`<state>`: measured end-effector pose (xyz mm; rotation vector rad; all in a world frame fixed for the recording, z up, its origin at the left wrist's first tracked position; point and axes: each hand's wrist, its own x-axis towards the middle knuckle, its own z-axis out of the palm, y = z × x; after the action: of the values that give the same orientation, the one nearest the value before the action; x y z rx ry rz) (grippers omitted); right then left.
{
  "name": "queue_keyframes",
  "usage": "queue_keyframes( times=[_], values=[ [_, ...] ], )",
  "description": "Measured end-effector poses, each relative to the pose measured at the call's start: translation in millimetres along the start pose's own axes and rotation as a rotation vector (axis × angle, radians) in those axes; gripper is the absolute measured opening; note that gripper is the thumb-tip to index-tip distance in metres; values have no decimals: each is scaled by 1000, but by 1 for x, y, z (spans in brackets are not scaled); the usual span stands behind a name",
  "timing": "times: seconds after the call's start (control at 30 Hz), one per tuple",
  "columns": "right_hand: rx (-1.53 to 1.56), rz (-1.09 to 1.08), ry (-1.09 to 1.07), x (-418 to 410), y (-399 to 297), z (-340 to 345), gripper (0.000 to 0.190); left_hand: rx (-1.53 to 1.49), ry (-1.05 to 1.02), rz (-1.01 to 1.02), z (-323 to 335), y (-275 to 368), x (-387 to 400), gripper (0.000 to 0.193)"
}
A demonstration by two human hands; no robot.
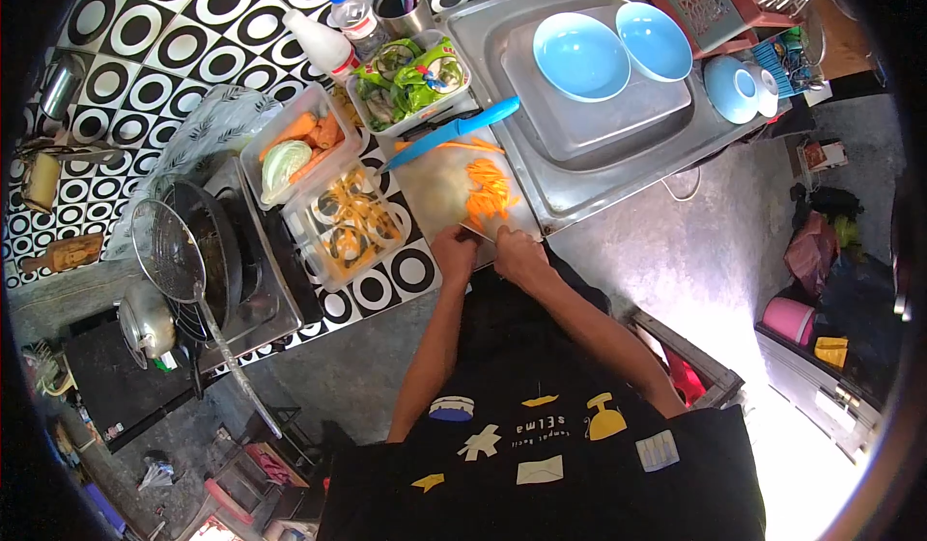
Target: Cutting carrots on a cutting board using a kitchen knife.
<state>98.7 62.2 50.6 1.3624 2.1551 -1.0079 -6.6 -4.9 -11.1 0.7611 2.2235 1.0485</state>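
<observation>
My right hand [517,251] is closed on the handle of a knife, whose thin blade [474,232] points left at the near edge of the cutting board [431,186]. My left hand [456,248] is at the blade's tip end, fingers bent; what lies under them is hidden. Cut carrot strips [489,192] are heaped on the board just beyond my hands. Longer carrot pieces [474,145] lie at its far edge, beside a blue knife [456,132]. Left of the board, a clear plastic container [326,277] holds more orange strips.
A tub [250,157] of carrots and cabbage and a tub [405,117] of packaged greens stand behind. The steel sink [579,204] with blue bowls [579,56] is at right. A long-handled strainer [235,367] and a wok [224,251] are at the stove, left.
</observation>
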Motion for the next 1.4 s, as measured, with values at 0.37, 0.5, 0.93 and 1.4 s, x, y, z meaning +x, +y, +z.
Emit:
queue_keyframes(
  times=[0.37, 0.5, 0.93, 1.4],
  values=[
    [2, 76, 39, 5, -7, 11, 17, 14, 62, -32, 2, 8, -2, 18],
    [54, 101, -2, 21, -7, 4, 21, 60, 19, 43, 7, -12, 3, 21],
    [72, 48, -35, 40, -1, -12, 38, 40, 22, -4, 5, -2, 1, 25],
    [10, -5, -40, 5, 0, -4, 31, 83, 3, -34, 4, 3, 1, 21]
  ],
)
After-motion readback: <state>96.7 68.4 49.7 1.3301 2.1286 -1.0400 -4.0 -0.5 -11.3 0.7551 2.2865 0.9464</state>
